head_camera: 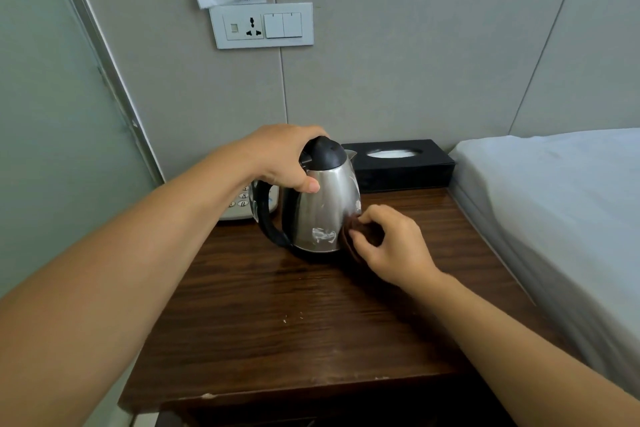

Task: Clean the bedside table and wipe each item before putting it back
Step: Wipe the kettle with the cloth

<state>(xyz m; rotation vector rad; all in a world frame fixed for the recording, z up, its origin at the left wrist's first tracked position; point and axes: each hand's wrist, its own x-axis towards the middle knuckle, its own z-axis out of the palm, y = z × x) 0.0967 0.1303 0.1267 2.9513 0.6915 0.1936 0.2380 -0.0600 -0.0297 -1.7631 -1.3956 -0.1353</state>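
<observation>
A steel kettle [320,210] with a black lid and black handle stands upright on the dark wooden bedside table [294,333]. My left hand [282,156] grips the top of its handle, thumb pressed on the steel body. My right hand [391,243] holds a bunched dark brown cloth [360,230] against the kettle's lower right side. White smears show on the front of the kettle near its base.
A black tissue box [398,165] sits at the back of the table by the wall. A white telephone [242,206] lies behind the kettle's handle, mostly hidden. The bed [554,204] borders the table on the right. A socket panel [261,25] is on the wall. A few crumbs lie mid-table.
</observation>
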